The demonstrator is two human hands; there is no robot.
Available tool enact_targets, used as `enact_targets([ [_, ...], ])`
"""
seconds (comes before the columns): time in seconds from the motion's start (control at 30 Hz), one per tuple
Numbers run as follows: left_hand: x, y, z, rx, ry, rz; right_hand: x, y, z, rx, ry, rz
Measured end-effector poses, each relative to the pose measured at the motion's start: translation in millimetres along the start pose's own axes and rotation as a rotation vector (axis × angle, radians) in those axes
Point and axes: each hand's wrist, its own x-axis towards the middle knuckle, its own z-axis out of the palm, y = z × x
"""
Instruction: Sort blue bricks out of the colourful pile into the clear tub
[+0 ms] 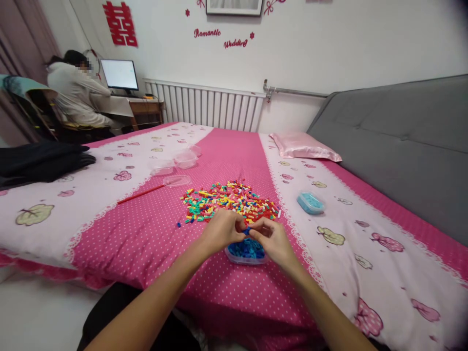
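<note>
The left hand (pixel 224 228) and right hand (pixel 272 239) pinch a blue piece (pixel 247 230) above the tub (pixel 247 261), probably so slips land inside, the mixed pile (pixel 234 197) handily just beyond them.

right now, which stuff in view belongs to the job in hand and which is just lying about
Likely in use:
small blue plastic piece, between left hand and right hand
multicoloured pile of small plastic pieces
clear plastic box of blue pieces
clear plastic box of light-blue pieces
further clear plastic containers

Likely just lying about:
shiny pink pillow
heap of black cloth
</note>
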Motion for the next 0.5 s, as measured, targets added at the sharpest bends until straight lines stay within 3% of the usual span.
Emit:
enact_targets([
  [0.23, -1, -7, 2.5, -0.038, -0.059, 0.000, -6, -1, 5, -0.106, -0.032, -0.022],
  [0.5, -12, -13, 4.6, -0.084, -0.013, -0.050, -12, -13, 5, -0.324, -0.038, -0.142],
])
